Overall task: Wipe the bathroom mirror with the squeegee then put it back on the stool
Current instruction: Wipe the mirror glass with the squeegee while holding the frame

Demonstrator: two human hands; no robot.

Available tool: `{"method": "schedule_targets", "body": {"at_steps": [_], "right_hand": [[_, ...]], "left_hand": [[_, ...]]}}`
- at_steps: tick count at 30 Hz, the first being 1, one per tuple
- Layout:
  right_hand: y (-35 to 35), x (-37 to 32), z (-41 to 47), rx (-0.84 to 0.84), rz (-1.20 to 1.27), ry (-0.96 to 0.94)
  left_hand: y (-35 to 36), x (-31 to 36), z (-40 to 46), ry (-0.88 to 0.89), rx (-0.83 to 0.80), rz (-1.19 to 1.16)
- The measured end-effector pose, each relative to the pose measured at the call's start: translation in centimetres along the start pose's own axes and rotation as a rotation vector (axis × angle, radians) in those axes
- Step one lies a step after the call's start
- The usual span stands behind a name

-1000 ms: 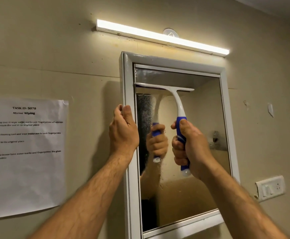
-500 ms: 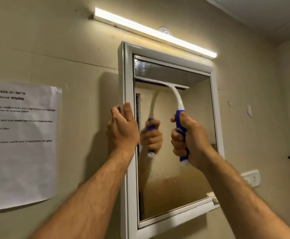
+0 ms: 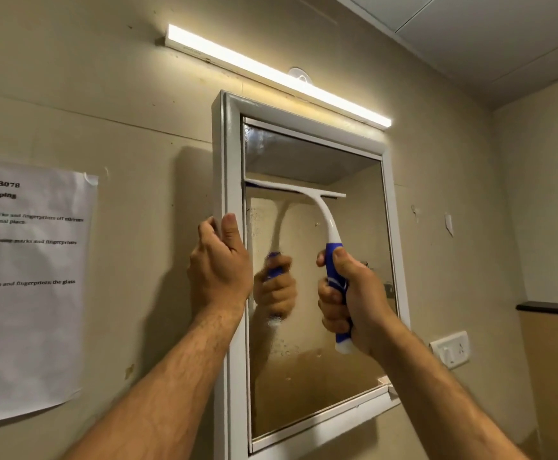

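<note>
the squeegee (image 3: 307, 197) blade has slid a bit lower down the mirror (image 3: 317, 376) glass, so wiping goes on. the right hand (image 3: 350, 303) grips its blue handle. the left hand (image 3: 219, 270) holds the mirror's white frame (image 3: 229, 154).

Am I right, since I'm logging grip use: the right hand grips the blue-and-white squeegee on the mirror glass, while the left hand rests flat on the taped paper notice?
Not quite. The right hand does grip the blue-and-white squeegee on the mirror glass, but the left hand holds the left edge of the white mirror frame, not the taped paper notice. The head view shows it.
</note>
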State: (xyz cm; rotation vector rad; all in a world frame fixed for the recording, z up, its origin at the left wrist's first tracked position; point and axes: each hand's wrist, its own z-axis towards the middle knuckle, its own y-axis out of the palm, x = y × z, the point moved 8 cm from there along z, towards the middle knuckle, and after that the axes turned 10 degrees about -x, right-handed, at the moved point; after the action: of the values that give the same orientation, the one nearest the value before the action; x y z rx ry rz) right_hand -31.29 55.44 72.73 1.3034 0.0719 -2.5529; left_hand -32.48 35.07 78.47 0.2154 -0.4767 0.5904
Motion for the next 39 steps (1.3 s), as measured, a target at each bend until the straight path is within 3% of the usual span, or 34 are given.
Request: {"method": "schedule_targets", "body": {"at_steps": [9,17,25,33,39], "right_hand": [[-1.0,4.4,-5.1,-0.017,-0.023,0.074],[-0.7,1.4,-1.8,0.022,-0.006,0.062],[0.0,5.9,-5.5,-0.01,0.027,0.074],[0.3,3.0,-2.8,0.003,0.04,0.052],[-0.2,6.8,-5.2,0.003,-0.017,0.023]], "left_hand": [[0.3,-0.5,-0.9,-0.021,-0.015,-0.005],[0.0,0.0,-0.2,-0.011,0.003,-0.008],[0.0,-0.9,-0.8,-0.031,-0.018,-0.019],[0.0,-1.7,-2.2,-0.043,-0.017,-0.02],[-0.1,-1.7,-2.4,-0.029,-0.009,-0.006]]}}
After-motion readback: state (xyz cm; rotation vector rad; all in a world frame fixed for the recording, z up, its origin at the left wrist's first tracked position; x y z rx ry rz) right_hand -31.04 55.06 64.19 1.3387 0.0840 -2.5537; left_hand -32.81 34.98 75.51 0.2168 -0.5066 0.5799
